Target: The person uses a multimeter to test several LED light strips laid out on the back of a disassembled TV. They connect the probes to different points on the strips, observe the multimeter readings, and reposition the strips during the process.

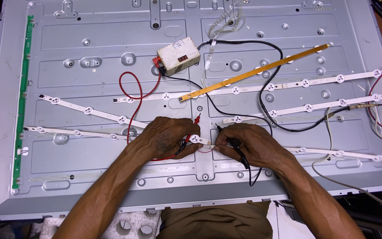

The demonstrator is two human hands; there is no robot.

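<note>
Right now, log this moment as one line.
left hand: red probe on LED strip | right hand: black probe on same strip | tester box on metal panel

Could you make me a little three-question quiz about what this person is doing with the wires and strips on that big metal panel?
1. True or false: the left hand holds the red probe.
2. Which colour is the loose strip lying slantwise across the white light strips? A) green B) yellow C) blue
3. Fill in: the red wire and the black wire both lead up to a small white ____ with a red display.

Key
1. True; the right hand holds the black probe.
2. B
3. box, resting on the metal panel.
</note>
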